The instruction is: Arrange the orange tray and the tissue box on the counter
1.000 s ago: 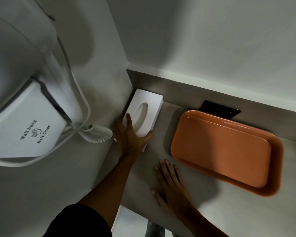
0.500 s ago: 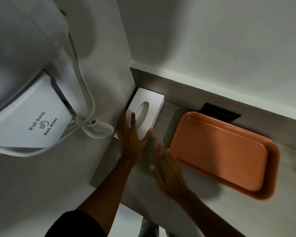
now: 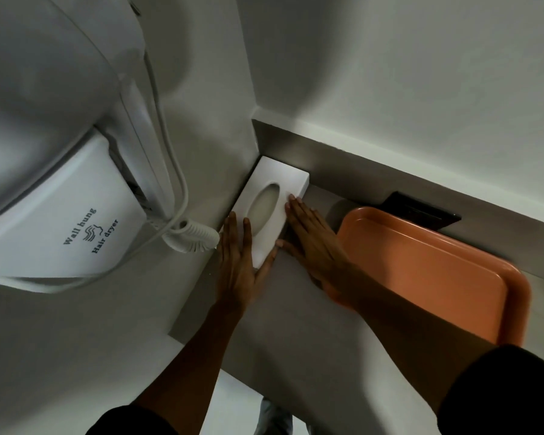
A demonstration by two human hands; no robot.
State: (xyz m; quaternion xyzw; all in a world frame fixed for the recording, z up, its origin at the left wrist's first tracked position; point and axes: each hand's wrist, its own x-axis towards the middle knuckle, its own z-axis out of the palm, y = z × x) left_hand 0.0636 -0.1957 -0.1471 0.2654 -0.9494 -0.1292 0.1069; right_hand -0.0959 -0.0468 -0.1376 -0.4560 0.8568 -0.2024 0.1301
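A white tissue box (image 3: pixel 280 183) with an oval slot lies in the back left corner of the grey counter (image 3: pixel 289 312), against the side wall. My left hand (image 3: pixel 237 262) lies flat on the box's near left end, thumb along its near edge. My right hand (image 3: pixel 311 240) presses flat against the box's right side, fingers straight. The two hands clasp the box between them. The orange tray (image 3: pixel 421 277) lies flat on the counter to the right; my right forearm covers its near left part.
A white wall-hung hair dryer (image 3: pixel 60 221) with a coiled cord (image 3: pixel 192 237) juts from the left wall just beside the box. A black socket plate (image 3: pixel 421 208) sits in the grey backsplash behind the tray. The counter's front edge runs near my arms.
My right hand has left the counter surface and moved forward and left, up against the tissue box's right side. My left hand has stayed on the box.
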